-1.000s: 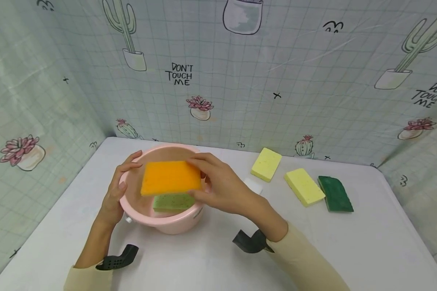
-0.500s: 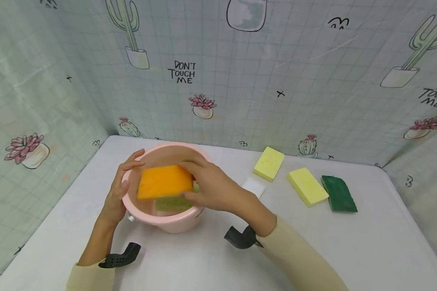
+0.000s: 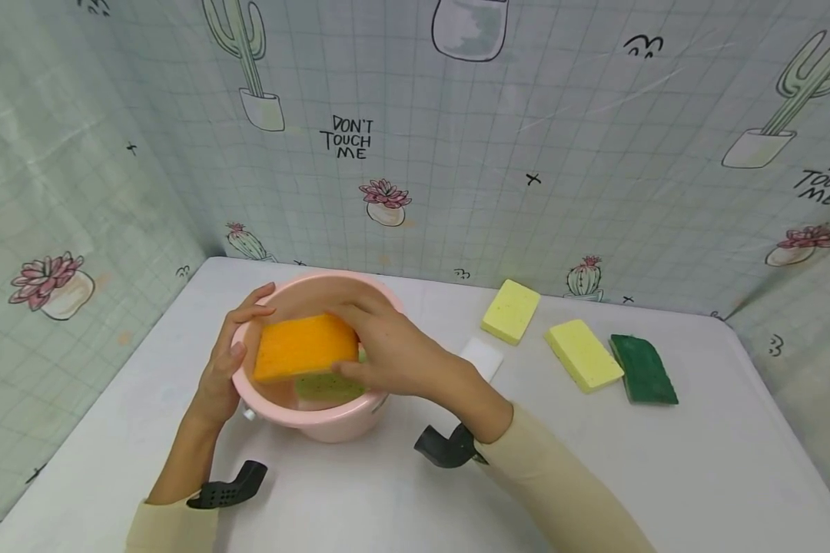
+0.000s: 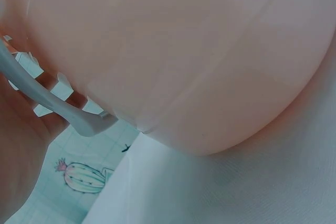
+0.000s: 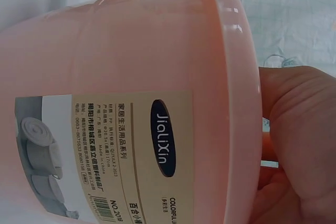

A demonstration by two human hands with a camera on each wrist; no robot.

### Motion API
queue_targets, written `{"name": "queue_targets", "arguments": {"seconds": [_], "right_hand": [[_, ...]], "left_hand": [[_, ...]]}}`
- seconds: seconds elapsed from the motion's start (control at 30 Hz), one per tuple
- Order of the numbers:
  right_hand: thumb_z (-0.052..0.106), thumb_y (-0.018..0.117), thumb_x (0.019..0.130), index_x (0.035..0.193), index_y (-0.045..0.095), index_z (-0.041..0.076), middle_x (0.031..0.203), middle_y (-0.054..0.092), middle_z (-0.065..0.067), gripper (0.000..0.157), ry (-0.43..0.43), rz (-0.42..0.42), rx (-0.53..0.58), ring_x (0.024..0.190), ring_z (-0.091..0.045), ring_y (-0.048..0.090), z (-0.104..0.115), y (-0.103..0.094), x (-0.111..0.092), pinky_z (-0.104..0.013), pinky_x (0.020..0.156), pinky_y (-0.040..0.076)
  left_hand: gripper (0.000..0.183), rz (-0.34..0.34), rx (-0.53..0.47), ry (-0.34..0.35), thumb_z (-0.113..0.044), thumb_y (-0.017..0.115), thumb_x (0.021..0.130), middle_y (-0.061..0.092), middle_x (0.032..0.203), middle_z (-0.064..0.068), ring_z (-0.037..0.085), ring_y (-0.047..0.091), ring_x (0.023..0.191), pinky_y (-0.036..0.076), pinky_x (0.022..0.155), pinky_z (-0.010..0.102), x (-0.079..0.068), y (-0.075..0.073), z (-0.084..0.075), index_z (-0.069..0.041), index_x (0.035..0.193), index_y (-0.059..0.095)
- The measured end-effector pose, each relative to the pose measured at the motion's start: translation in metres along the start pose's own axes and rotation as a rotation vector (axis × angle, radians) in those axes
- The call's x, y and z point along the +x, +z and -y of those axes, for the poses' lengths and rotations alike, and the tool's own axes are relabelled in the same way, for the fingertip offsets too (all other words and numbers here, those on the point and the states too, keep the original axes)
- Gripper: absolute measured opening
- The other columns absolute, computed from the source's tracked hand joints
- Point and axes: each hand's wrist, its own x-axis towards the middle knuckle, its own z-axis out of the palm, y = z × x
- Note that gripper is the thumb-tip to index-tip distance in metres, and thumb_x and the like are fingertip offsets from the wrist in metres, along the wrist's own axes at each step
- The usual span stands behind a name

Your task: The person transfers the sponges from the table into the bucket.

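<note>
Pinching orange sponge w/ R hand, nr L hand which grips bucket

Both hands grip, forearms slanting toward each other.

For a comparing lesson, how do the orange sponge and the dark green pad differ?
The orange sponge is brighter than the dark green pad. The right hand grips the orange sponge; no hand touches the dark green pad. The orange sponge is at the mouth of the pink bucket; the dark green pad lies on the table. Both look roughly rectangular.
</note>
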Motion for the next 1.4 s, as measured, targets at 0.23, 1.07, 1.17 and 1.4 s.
{"name": "queue_targets", "arguments": {"seconds": [0.23, 1.07, 1.17, 1.4], "right_hand": [[0.023, 0.074, 0.084, 0.137, 0.047, 0.004, 0.144, 0.037, -0.009, 0.062, 0.029, 0.040, -0.021, 0.135, -0.021, 0.029, -0.001, -0.003, 0.000, -0.025, 0.109, 0.026], [0.023, 0.070, 0.087, 0.127, 0.060, 0.013, 0.130, 0.054, 0.003, 0.042, 0.127, -0.095, 0.051, 0.120, -0.012, 0.042, -0.012, -0.022, -0.028, -0.028, 0.100, 0.037], [0.020, 0.070, 0.087, 0.127, 0.060, 0.012, 0.130, 0.055, 0.001, 0.042, 0.100, -0.143, 0.053, 0.119, -0.013, 0.043, -0.014, -0.023, -0.036, -0.027, 0.096, 0.041], [0.018, 0.070, 0.088, 0.126, 0.061, 0.011, 0.130, 0.054, 0.000, 0.040, 0.095, -0.177, 0.080, 0.110, -0.011, 0.046, -0.019, -0.023, -0.051, -0.026, 0.081, 0.048]], "left_hand": [[0.042, 0.009, 0.008, 0.011, -0.028, 0.045, 0.091, 0.018, 0.156, 0.006, 0.028, 0.018, 0.138, 0.031, 0.106, 0.024, 0.000, 0.000, -0.001, -0.009, 0.129, 0.048], [0.042, 0.000, -0.017, -0.024, -0.026, 0.045, 0.092, 0.019, 0.156, 0.005, 0.027, 0.019, 0.138, 0.034, 0.104, 0.023, 0.000, 0.000, -0.004, -0.005, 0.128, 0.046], [0.043, -0.003, -0.009, -0.030, -0.027, 0.045, 0.092, 0.019, 0.156, 0.004, 0.027, 0.019, 0.139, 0.034, 0.104, 0.023, 0.000, 0.000, -0.005, -0.003, 0.128, 0.044], [0.043, -0.004, -0.016, -0.032, -0.026, 0.044, 0.091, 0.019, 0.156, 0.004, 0.026, 0.019, 0.139, 0.034, 0.104, 0.023, 0.000, 0.000, -0.005, -0.005, 0.128, 0.045]]}}
